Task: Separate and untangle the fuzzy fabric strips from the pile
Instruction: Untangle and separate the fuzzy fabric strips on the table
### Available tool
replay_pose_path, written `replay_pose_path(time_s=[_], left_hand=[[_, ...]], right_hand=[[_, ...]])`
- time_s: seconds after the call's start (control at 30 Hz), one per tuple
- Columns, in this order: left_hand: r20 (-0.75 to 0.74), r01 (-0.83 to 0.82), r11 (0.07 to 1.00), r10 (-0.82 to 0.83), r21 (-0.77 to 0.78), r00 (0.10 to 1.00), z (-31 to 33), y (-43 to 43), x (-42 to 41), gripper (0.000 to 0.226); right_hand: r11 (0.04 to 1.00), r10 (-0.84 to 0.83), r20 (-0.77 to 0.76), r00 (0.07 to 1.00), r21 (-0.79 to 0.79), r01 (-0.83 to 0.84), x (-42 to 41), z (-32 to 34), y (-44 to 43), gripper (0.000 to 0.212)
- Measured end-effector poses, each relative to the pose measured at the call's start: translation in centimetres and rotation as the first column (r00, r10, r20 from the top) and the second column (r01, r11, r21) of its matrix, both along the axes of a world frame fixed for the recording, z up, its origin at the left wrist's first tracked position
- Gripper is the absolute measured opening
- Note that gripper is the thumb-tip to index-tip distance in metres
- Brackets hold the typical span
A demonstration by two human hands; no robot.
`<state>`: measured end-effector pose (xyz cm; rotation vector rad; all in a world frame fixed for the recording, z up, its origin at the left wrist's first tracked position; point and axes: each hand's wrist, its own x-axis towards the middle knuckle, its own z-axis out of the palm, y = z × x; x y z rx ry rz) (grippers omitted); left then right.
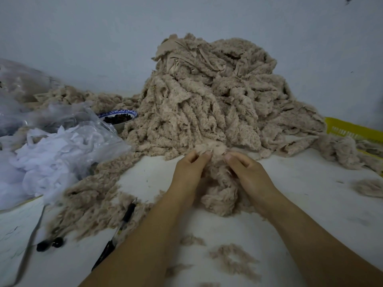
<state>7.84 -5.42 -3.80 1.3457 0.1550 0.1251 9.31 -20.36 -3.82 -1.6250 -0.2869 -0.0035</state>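
A tall pile of beige fuzzy fabric strips (209, 96) rises against the wall at the middle of the white table (290, 204). At its front foot, my left hand (190, 170) and my right hand (246, 170) both pinch the top edge of one fuzzy strip (219, 191), fingers curled, thumbs close together. The strip hangs down between my wrists in a bunch on the table. A flatter heap of strips (89, 199) spreads to the left of my left forearm.
Clear plastic bags with white scraps (51, 146) fill the left side. A blue-rimmed bowl of dark pieces (119, 118) stands behind them. A black pen (122, 226) and scissors (49, 243) lie front left. A yellow basket (356, 131) sits at right. Loose fluff tufts (234, 259) dot the front.
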Motion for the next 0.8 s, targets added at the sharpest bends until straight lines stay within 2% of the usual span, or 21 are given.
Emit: replay_pose_path(time_s=[0.07, 0.2, 0.27, 0.37, 0.47, 0.57, 0.63, 0.73, 0.8], left_hand=[[-0.01, 0.012, 0.993, -0.013, -0.12, 1.0, 0.1, -0.1, -0.1, 0.009], [0.005, 0.014, 0.927, -0.013, -0.375, 1.0, 0.8, -0.3, 0.1, 0.025], [0.054, 0.075, 0.917, -0.058, -0.392, 0.997, 1.0, -0.4, -0.1, 0.024], [0.105, 0.197, 0.953, -0.177, -0.231, 0.979, 0.8, -0.8, -0.5, 0.023], [0.06, 0.219, 0.974, -0.216, -0.055, 0.975, 0.4, -1.1, -0.6, 0.033], [0.022, 0.192, 0.981, -0.193, 0.032, 0.981, 0.5, -1.0, -0.5, 0.033], [0.042, 0.127, 0.98, -0.134, 0.153, 0.99, 0.6, -0.9, -0.5, 0.023], [0.128, -0.065, 0.892, 0.008, 0.448, 0.992, 0.1, -0.6, 0.0, 0.019], [0.176, -0.215, 0.836, 0.144, 0.505, 0.974, -0.2, -0.2, 0.3, 0.017]], right_hand=[[0.999, 0.019, 0.005, 1.0, -0.04, -0.019, 0.1, -0.3, 0.0, 0.02], [0.992, 0.007, -0.009, 1.0, -0.123, -0.008, 0.3, -0.5, -0.1, 0.028], [0.996, 0.018, -0.038, 0.999, -0.084, -0.022, 0.2, -0.5, 0.2, 0.028], [0.999, 0.029, -0.063, 0.998, -0.013, -0.03, 0.1, -0.4, 0.5, 0.032], [0.995, -0.01, 0.009, 1.0, -0.098, 0.011, 0.3, -0.4, 0.4, 0.03], [0.987, 0.013, 0.095, 0.995, -0.16, 0.002, 0.4, -0.6, 0.3, 0.034], [0.979, 0.051, 0.162, 0.985, -0.205, -0.017, 0.1, -0.5, 0.4, 0.03], [0.964, 0.088, 0.217, 0.972, -0.263, -0.029, -0.2, -0.5, 0.5, 0.027], [0.961, 0.103, 0.242, 0.965, -0.276, -0.033, -0.4, -0.4, 0.5, 0.027]])
